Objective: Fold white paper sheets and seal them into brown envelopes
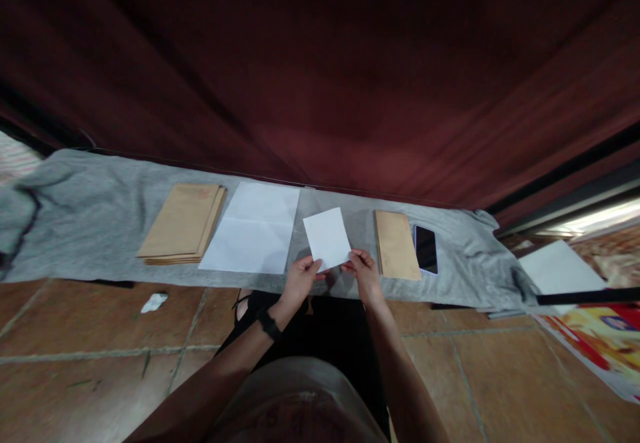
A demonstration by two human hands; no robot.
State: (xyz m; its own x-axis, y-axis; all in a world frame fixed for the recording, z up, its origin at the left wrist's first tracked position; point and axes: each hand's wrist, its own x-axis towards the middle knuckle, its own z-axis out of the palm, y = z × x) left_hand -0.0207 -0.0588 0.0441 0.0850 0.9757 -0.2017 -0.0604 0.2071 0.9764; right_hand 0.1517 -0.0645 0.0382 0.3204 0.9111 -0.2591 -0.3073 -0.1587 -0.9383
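Observation:
A small white sheet of paper (327, 238), perhaps folded, is held slightly tilted over the grey cloth. My left hand (301, 279) pinches its lower left corner, thumb on top. At its lower right corner, my right hand (364, 271) grips it between thumb and fingers. Left of it lie larger white sheets (253, 230) with a crease across the middle. Beyond those is a stack of brown envelopes (183, 220). To the right of my right hand rests another brown envelope or small pile (399, 244).
A phone (426, 250) with a dark screen lies beside the right-hand envelope. Grey cloth (465, 250) covers the narrow bench. A dark red panel (320, 96) rises behind it. Crumpled white paper (155, 302) is on the tiled floor; a colourful package (600, 343) sits at the right.

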